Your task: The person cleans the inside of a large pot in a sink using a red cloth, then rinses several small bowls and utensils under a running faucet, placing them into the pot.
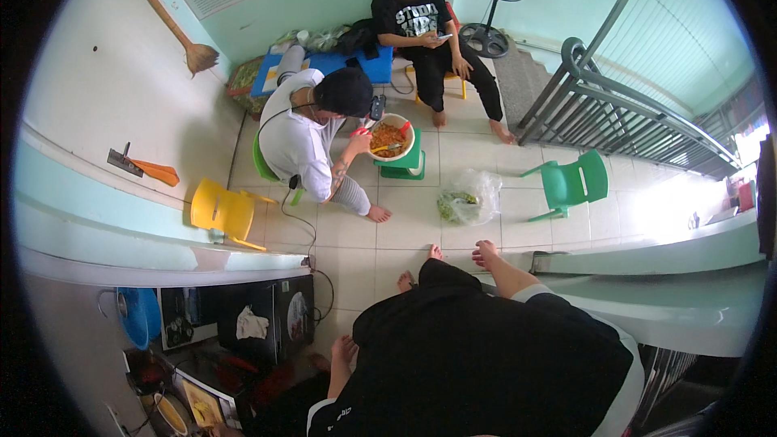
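Note:
My right hand hangs in front of my black shirt with nothing in it, its fingers loosely apart. Nearest to it on the floor is a clear plastic bag with green leafy vegetables. My left hand hangs low beside a black cabinet; its fingers look loose and hold nothing I can see. Farther off, a seated co-worker in white bends over a white bowl of orange-red food, on a green stool. That person's hand is at the bowl's rim, near a yellow-handled utensil.
A green chair stands at the right, by a metal railing. To the left is a yellow chair. Another person in black sits at the back with a phone, near a standing fan. A cable crosses the floor.

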The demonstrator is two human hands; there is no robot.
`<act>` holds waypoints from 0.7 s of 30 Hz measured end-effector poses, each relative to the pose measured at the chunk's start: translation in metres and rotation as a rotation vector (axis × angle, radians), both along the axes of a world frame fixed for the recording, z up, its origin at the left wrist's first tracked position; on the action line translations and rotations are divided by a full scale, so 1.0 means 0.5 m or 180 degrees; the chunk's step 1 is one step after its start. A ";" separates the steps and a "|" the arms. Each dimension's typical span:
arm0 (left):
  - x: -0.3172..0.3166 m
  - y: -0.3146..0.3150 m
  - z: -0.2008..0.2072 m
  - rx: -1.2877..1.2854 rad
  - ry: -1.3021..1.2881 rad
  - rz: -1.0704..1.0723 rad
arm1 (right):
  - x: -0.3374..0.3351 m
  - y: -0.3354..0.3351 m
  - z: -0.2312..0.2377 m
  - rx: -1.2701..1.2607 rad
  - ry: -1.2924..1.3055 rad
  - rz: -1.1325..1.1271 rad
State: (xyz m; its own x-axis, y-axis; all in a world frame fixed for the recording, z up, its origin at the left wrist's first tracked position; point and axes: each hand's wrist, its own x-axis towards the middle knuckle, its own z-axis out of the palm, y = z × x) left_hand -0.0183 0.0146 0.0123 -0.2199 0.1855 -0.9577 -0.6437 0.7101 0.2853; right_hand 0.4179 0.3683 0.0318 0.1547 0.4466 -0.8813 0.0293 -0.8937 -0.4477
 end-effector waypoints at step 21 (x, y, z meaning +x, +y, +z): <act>0.086 0.007 0.083 -0.0237 0.0029 -0.0032 | -0.003 0.047 0.011 0.0208 0.0388 -0.0491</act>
State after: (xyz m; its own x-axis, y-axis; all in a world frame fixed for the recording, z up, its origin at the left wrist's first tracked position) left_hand 0.0248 0.0182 0.0538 -0.2272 0.1162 -0.9669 -0.6340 0.7360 0.2374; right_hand 0.4162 0.3918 0.0370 0.1195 0.4826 -0.8676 -0.1636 -0.8524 -0.4967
